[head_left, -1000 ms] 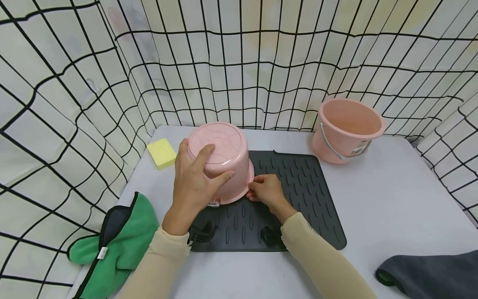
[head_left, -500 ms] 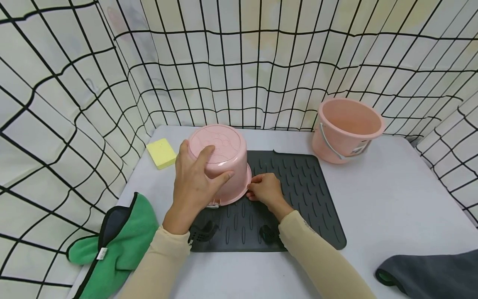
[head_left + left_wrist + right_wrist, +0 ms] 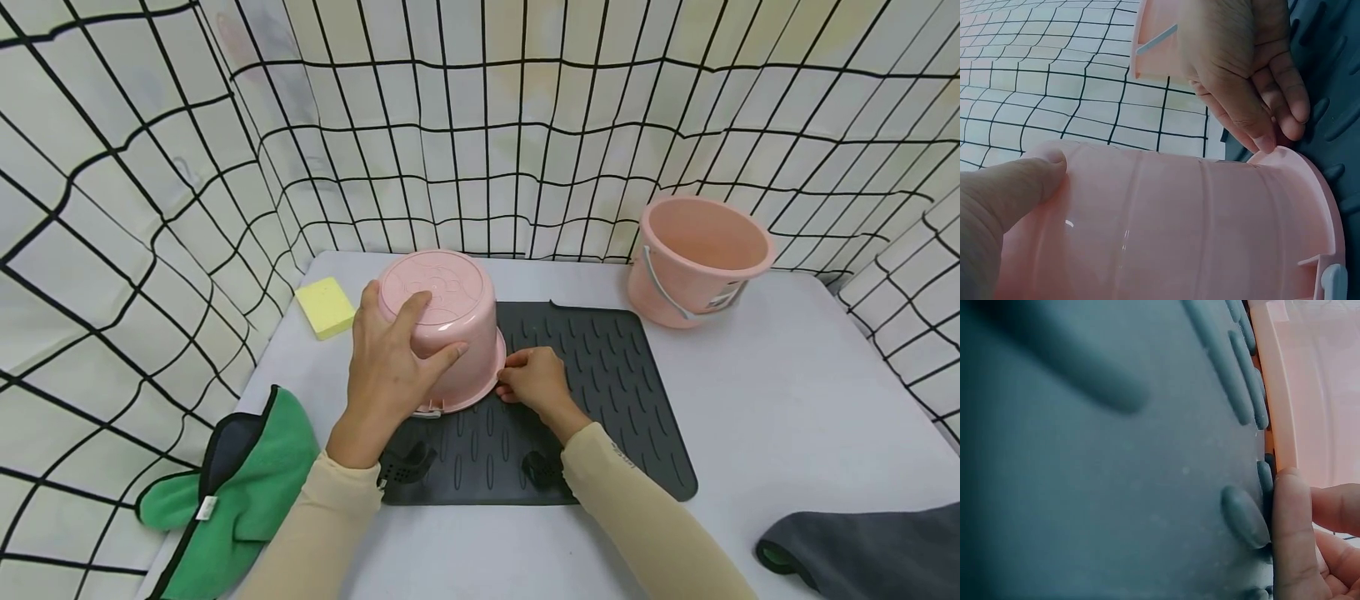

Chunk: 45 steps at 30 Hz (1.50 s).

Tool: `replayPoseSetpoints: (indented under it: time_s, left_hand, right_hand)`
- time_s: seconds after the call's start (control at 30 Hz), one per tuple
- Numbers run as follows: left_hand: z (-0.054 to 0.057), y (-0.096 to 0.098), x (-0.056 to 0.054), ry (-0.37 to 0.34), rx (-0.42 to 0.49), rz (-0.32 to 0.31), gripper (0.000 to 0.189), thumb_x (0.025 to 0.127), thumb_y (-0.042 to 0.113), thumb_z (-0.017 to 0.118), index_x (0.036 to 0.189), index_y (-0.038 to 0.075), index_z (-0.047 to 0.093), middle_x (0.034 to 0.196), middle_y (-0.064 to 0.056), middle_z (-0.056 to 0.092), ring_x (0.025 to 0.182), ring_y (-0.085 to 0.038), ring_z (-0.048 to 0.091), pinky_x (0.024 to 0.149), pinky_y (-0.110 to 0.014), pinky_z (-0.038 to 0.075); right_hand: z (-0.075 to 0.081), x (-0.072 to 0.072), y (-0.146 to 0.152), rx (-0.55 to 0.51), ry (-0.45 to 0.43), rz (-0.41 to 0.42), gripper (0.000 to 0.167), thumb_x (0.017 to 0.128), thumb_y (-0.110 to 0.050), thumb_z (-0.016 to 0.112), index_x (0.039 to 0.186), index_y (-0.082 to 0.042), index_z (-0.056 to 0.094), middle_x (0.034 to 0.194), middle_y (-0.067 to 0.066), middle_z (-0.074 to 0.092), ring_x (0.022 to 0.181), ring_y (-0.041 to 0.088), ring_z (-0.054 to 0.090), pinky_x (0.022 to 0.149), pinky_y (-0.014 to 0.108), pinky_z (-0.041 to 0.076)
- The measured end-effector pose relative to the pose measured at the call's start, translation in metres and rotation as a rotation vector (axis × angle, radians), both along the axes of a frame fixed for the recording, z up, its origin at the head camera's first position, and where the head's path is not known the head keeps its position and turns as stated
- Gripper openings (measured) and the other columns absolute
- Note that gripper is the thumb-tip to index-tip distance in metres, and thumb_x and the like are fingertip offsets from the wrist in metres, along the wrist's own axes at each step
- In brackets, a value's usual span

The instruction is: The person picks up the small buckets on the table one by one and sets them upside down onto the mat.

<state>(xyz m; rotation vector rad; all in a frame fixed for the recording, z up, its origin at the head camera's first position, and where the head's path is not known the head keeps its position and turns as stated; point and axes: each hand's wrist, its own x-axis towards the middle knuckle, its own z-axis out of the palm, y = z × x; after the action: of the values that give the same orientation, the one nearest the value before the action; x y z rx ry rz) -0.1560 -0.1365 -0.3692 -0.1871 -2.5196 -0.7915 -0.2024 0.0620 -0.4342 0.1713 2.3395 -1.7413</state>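
Observation:
A glossy pink bucket [image 3: 465, 367] stands upside down on the dark grey ribbed mat [image 3: 600, 375], its round base [image 3: 442, 287] facing up. From the left, my left hand [image 3: 390, 367] holds it, fingers on the base and thumb along the side wall; the left wrist view shows that thumb [image 3: 1041, 175] against the pink wall. At the bucket's right side my right hand [image 3: 538, 382] pinches the rim by the mat. Close up in the right wrist view, the right fingers [image 3: 1294, 525] meet at the rim. A handle hinge [image 3: 1335, 281] shows on the rim.
Another pink bucket [image 3: 660, 292] stands upright at the back right, its pale handle down. A yellow sponge [image 3: 326, 308] lies at the back left. A green cloth [image 3: 262, 467] lies front left, a grey cloth [image 3: 862, 550] front right. Black wire mesh [image 3: 487, 150] encloses the table.
The upside-down bucket has shifted slightly left and its base sits a little lower. My right hand followed a little to the left at the rim; both hands keep their hold.

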Motion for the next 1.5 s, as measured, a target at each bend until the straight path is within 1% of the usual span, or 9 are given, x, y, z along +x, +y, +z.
replayPoseSetpoints:
  time_s: [0.43, 0.6, 0.73, 0.93, 1.03, 1.17, 1.23, 1.3, 1.5]
  left_hand:
    - [-0.002, -0.002, -0.001, -0.008, 0.015, -0.015, 0.078, 0.080, 0.047, 0.090, 0.144, 0.014, 0.059, 0.164, -0.033, 0.018, 0.147, -0.052, 0.028, 0.106, -0.070, 0.042]
    - [-0.003, 0.000, 0.002, -0.055, 0.018, 0.002, 0.084, 0.084, 0.049, 0.085, 0.153, 0.014, 0.051, 0.170, -0.030, 0.009, 0.154, -0.052, 0.018, 0.111, -0.075, 0.033]
    - [-0.003, 0.002, 0.003, 0.008, 0.002, 0.003, 0.093, 0.082, 0.049, 0.085, 0.157, 0.012, 0.044, 0.171, -0.025, 0.011, 0.156, -0.051, 0.011, 0.117, -0.075, 0.020]
    - [0.000, 0.012, 0.006, 0.180, -0.028, -0.100, 0.091, 0.082, 0.048, 0.080, 0.156, 0.013, 0.043, 0.171, -0.021, 0.019, 0.157, -0.048, 0.013, 0.116, -0.078, 0.011]
    - [0.003, 0.021, 0.007, 0.230, -0.028, -0.157, 0.088, 0.085, 0.057, 0.075, 0.155, 0.015, 0.043, 0.170, -0.022, 0.023, 0.156, -0.049, 0.016, 0.116, -0.079, 0.010]
    - [0.007, 0.037, 0.008, 0.237, -0.009, -0.272, 0.090, 0.092, 0.077, 0.055, 0.156, 0.016, 0.041, 0.170, -0.021, 0.023, 0.157, -0.047, 0.015, 0.119, -0.075, 0.009]
    - [0.008, 0.047, 0.008, 0.224, -0.008, -0.333, 0.093, 0.094, 0.082, 0.044, 0.157, 0.015, 0.040, 0.170, -0.020, 0.021, 0.158, -0.044, 0.014, 0.120, -0.072, 0.010]
    - [0.008, 0.058, 0.006, 0.204, -0.007, -0.395, 0.094, 0.094, 0.082, 0.041, 0.159, 0.014, 0.038, 0.172, -0.018, 0.018, 0.159, -0.043, 0.013, 0.122, -0.071, 0.011]
    - [0.006, 0.093, -0.003, 0.073, -0.017, -0.524, 0.093, 0.095, 0.063, 0.066, 0.165, 0.016, 0.027, 0.175, -0.011, 0.007, 0.162, -0.033, 0.003, 0.126, -0.062, 0.009]
  right_hand:
    - [-0.001, -0.001, 0.002, 0.004, -0.001, -0.008, 0.015, 0.094, 0.001, 0.073, 0.108, 0.005, 0.074, 0.090, 0.016, 0.075, 0.065, 0.015, 0.073, 0.063, 0.029, 0.063]
    - [0.005, 0.005, 0.009, 0.073, 0.033, 0.035, 0.033, 0.095, -0.010, 0.076, 0.125, 0.002, 0.071, 0.097, 0.012, 0.075, 0.073, 0.018, 0.074, 0.066, 0.031, 0.063]
    - [0.017, 0.012, 0.024, 0.204, 0.164, 0.099, 0.050, 0.096, -0.022, 0.077, 0.141, -0.004, 0.064, 0.115, 0.014, 0.073, 0.095, 0.026, 0.074, 0.079, 0.041, 0.063]
    - [0.044, 0.018, 0.071, 0.423, 0.412, 0.126, 0.070, 0.095, -0.036, 0.076, 0.154, -0.008, 0.050, 0.153, 0.021, 0.051, 0.141, 0.039, 0.050, 0.109, 0.061, 0.045]
    - [0.058, 0.015, 0.104, 0.526, 0.528, 0.078, 0.080, 0.094, -0.038, 0.078, 0.159, -0.008, 0.043, 0.160, 0.023, 0.042, 0.147, 0.045, 0.040, 0.113, 0.067, 0.037]
    - [0.076, 0.004, 0.153, 0.629, 0.647, -0.044, 0.087, 0.090, -0.036, 0.082, 0.161, -0.008, 0.039, 0.163, 0.027, 0.034, 0.146, 0.054, 0.035, 0.108, 0.076, 0.034]
    - [0.084, -0.003, 0.176, 0.684, 0.647, -0.105, 0.090, 0.090, -0.036, 0.082, 0.161, -0.006, 0.037, 0.164, 0.029, 0.029, 0.145, 0.058, 0.032, 0.106, 0.079, 0.032]
    - [0.091, -0.010, 0.198, 0.730, 0.599, -0.151, 0.091, 0.091, -0.038, 0.080, 0.162, -0.004, 0.034, 0.165, 0.032, 0.022, 0.144, 0.062, 0.029, 0.104, 0.081, 0.031]
    - [0.099, -0.034, 0.258, 0.805, 0.410, -0.171, 0.102, 0.095, -0.052, 0.070, 0.168, -0.009, 0.013, 0.168, 0.036, -0.004, 0.149, 0.066, 0.009, 0.108, 0.082, 0.024]
